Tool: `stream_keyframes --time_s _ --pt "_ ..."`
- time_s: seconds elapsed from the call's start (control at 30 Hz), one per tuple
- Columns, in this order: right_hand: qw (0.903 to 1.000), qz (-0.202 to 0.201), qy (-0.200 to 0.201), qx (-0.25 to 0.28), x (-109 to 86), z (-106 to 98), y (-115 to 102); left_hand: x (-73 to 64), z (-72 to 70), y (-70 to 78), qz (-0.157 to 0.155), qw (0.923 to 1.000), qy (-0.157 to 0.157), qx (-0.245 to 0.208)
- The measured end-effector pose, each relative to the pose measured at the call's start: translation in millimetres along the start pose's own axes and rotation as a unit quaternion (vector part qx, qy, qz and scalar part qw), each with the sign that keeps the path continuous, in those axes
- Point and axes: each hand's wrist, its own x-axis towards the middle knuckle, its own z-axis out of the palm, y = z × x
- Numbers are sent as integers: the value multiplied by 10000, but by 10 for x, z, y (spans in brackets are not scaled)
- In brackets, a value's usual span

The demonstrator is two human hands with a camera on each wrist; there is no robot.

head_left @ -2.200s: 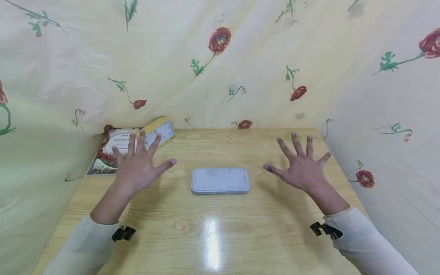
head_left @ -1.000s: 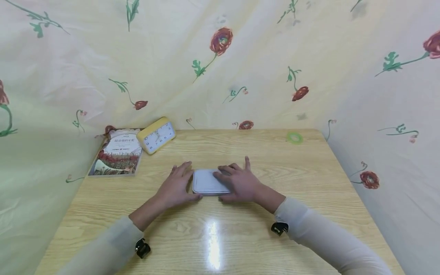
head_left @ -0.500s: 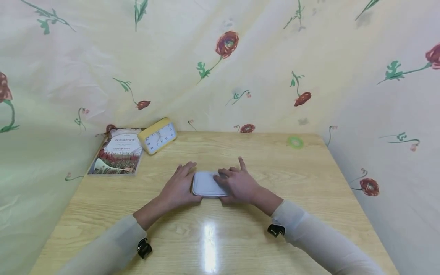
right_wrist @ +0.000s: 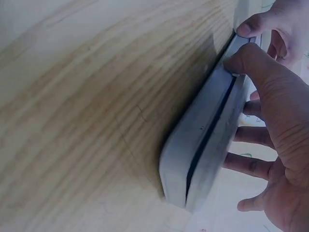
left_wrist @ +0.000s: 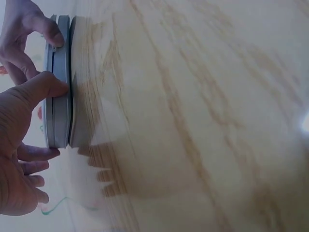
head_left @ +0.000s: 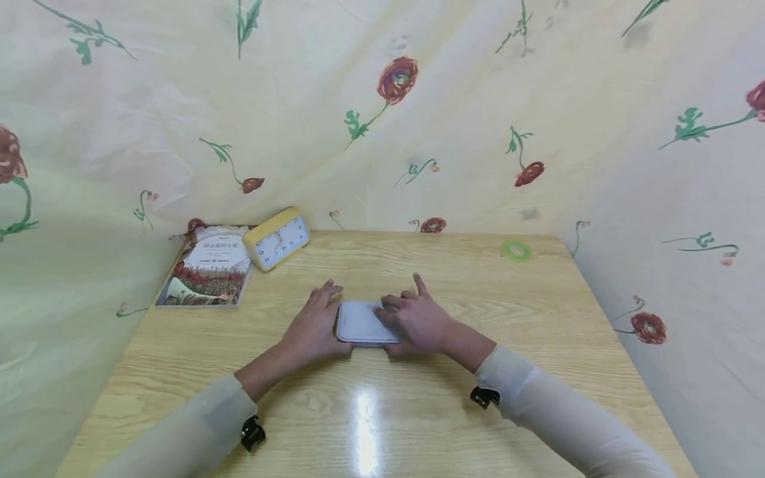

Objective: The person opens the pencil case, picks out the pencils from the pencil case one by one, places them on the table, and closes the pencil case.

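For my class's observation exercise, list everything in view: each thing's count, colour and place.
flat case: 1, pale grey, middle of the table, between the hands
book: 1, white with red and dark print, back left
clock: 1, yellow with a white face, beside the book
ring: 1, green, back right
table: 1, light wood colour, under everything
floral sheeting: pieces uncountable, cream with red and green flowers, behind and both sides
black wrist devices: 2, one per wrist
sleeves: 2, off-white, on the arms
left hand: 1, at the case's left end
right hand: 1, at its right end
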Motion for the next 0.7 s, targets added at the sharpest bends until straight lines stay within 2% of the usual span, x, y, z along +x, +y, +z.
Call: stream_keyframes --time_s 0.2,0.47,0.6,0.7 --pt "9998 -93 -141 134 28 -56 47 9 -23 -26 -151 9999 -8 21" --pt "9953 38 -525 810 14 -147 106 37 -25 -49 -247 9988 -181 -394" --pt "9882 88 -834 1285 13 -211 166 67 -24 -75 -238 9967 -356 -690" --pt "9765 192 -1048 1874 13 -265 236 83 -23 -93 -304 9943 -429 -932"
